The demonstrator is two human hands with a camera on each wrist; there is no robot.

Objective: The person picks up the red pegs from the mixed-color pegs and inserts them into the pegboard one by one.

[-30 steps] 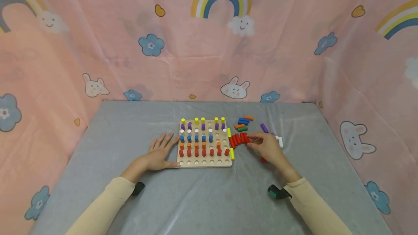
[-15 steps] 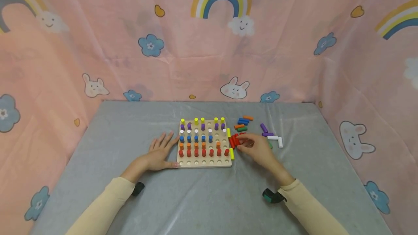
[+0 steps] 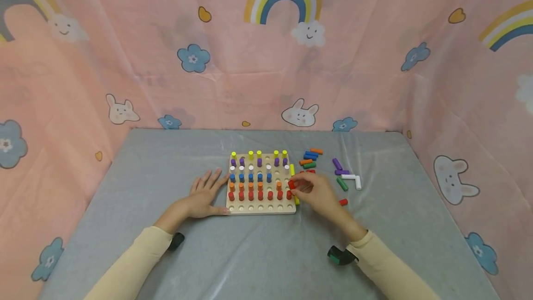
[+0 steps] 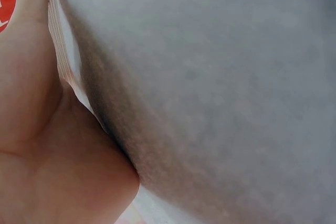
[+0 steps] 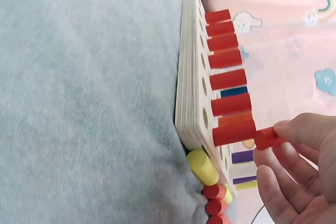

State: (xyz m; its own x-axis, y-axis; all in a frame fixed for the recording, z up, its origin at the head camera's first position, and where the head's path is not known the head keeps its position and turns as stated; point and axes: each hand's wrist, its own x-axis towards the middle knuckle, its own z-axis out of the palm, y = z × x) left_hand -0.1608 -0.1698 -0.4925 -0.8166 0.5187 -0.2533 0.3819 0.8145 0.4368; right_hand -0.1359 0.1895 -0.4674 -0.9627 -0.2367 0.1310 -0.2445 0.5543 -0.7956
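Observation:
A wooden pegboard (image 3: 261, 209) lies on the grey cloth, with upright pegs in colour rows and a row of bare holes along its front. My right hand (image 3: 318, 194) pinches a red peg (image 5: 268, 138) between thumb and fingers above the board's right edge. In the right wrist view, this peg is close to the top of the end peg (image 5: 234, 133) in the red row. My left hand (image 3: 205, 199) lies with fingers spread against the board's left side, its thumb (image 4: 32, 11) at the front left corner.
Right of the board lie loose pegs: a yellow one (image 5: 202, 167) against its edge, several red ones (image 5: 215, 206), blue (image 3: 310, 155), orange (image 3: 316, 151), green (image 3: 342, 184), purple (image 3: 337, 164) and white (image 3: 358, 182). A lone red peg (image 3: 343, 202) lies beside my right wrist.
My right hand has moved left from the loose red pegs to the board's right edge, now with a red peg pinched. My left hand stays where it was.

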